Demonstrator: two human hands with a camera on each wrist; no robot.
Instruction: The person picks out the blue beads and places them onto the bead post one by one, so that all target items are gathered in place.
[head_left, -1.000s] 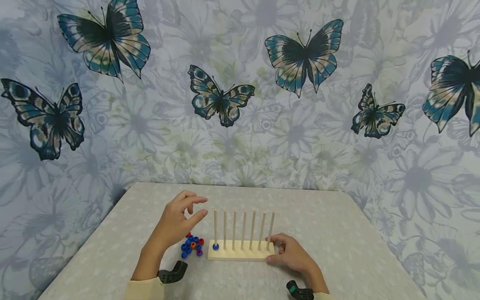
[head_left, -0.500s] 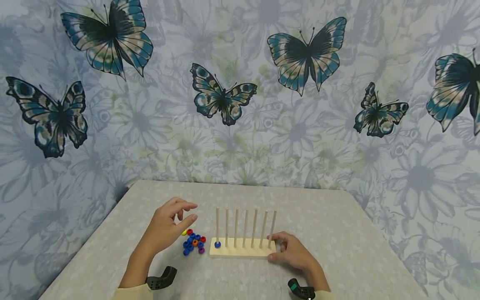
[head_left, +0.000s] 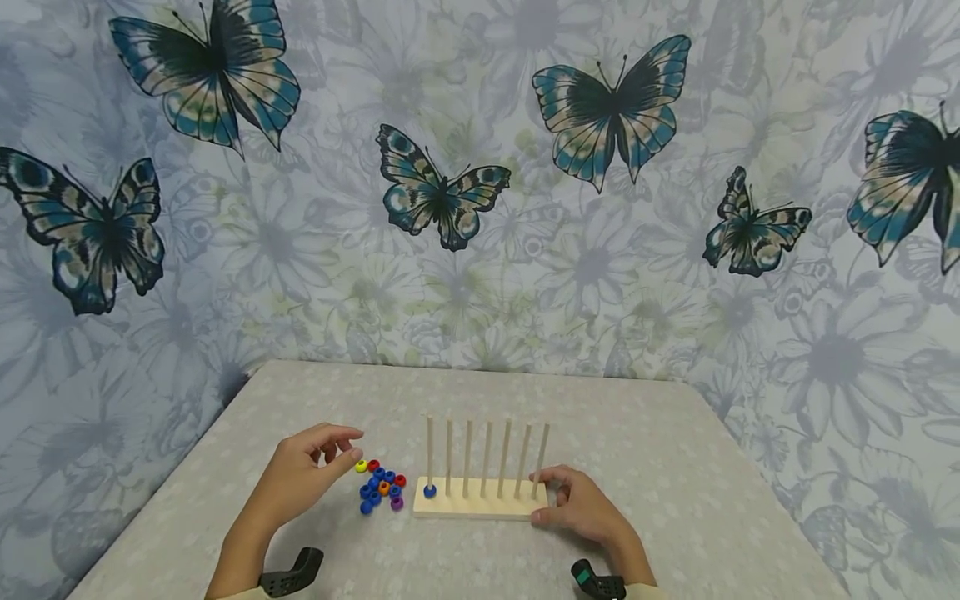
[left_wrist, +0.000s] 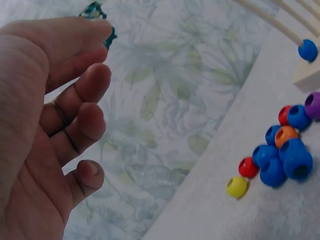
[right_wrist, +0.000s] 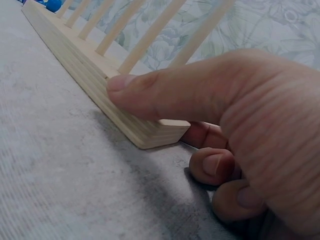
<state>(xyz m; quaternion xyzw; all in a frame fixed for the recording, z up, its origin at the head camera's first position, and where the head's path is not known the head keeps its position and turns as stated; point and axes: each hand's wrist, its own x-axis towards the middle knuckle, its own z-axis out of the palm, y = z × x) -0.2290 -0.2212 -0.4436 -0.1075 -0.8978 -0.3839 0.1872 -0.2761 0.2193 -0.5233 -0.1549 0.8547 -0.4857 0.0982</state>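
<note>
Evidently steadiness matters: the right hand point(head_left: 581, 507) grips the wooden peg board's base point(head_left: 480, 508) at its three o'clock end, thumb on the front edge, index finger reaching behind, the other fingers curled beside the end. That hold looks sound — light pressure should be enough to stop sliding on the bench point(head_left: 637, 433). At nine o'clock of the loose beads point(head_left: 374, 483), the left hand point(head_left: 298, 475) hovers with its fingers loosely curled, a small gap between thumb and index, nothing visibly held. The yellow bead point(left_wrist: 237, 187), at ten o'clock of that group, lies nearest its fingertips. Pinching a bead across its sides, hole uncovered, would probably work best — rolling is the likely trouble. One blue bead point(head_left: 430, 492) sits at the foot of the nine o'clock peg point(head_left: 430, 450).
</note>
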